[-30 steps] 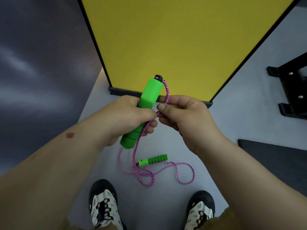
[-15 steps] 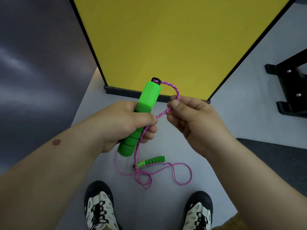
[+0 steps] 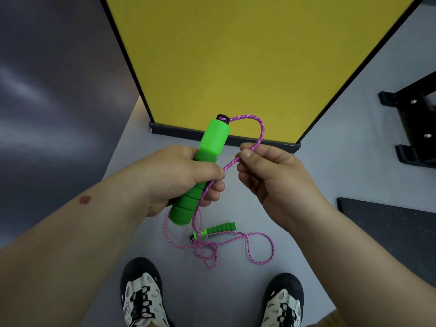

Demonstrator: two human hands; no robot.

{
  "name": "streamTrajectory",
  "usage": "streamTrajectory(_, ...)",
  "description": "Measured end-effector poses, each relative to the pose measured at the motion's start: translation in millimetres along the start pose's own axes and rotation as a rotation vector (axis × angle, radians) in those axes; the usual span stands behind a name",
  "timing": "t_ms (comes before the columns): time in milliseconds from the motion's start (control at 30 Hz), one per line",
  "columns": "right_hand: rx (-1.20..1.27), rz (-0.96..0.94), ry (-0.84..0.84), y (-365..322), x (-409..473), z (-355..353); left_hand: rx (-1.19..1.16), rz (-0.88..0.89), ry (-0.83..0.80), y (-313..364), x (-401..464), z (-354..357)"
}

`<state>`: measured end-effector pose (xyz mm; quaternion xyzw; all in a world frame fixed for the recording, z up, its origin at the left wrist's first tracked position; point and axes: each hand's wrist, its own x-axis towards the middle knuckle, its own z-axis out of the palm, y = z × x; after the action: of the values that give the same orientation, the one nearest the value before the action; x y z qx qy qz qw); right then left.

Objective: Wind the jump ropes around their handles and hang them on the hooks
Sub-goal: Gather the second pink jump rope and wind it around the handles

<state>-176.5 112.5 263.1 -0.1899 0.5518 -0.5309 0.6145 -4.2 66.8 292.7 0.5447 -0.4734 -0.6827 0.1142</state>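
My left hand point(image 3: 174, 178) grips a bright green foam jump-rope handle point(image 3: 213, 140) around its middle, black cap pointing up and away. A pink braided rope point(image 3: 258, 131) arcs out of the cap to the right and comes back down between my hands. My right hand point(image 3: 271, 175) pinches that rope between thumb and forefinger just right of the handle. The rope runs on under my left thumb and drops to the floor, where it lies in loose loops point(image 3: 212, 249) beside the second green handle point(image 3: 217, 230). No hooks are in view.
A tall yellow panel point(image 3: 236, 55) with a black frame stands right ahead on the grey floor. A black metal stand base point(image 3: 415, 128) sits at the right, a dark mat point(image 3: 389, 223) below it. My two shoes point(image 3: 141, 296) are at the bottom.
My right hand has drawn the rope out to the right, widening the loop from the handle's cap. The left hand keeps its grip on the handle, now slightly farther from the right hand.
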Motion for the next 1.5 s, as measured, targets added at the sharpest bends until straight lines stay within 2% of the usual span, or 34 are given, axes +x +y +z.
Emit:
streamTrajectory(233,0.051,-0.012,0.052,-4,2,-6,0.024,-0.008,0.012,0,0,1)
streamTrajectory(467,-0.032,0.077,-0.127,8,-8,4,0.024,0.005,0.016,1,0,4)
streamTrajectory(933,0.081,-0.013,0.09,-3,1,-7,0.042,-0.029,-0.004,3,-1,4)
streamTrajectory(1067,0.063,0.026,0.047,0,0,-6,0.041,-0.018,0.009,3,-1,4)
streamTrajectory(1267,-0.023,0.106,-0.124,7,-7,1,0.038,-0.015,0.021,3,-1,7)
streamTrajectory(1500,0.041,0.046,-0.008,-1,-3,-4,0.039,-0.031,0.017,3,-1,6)
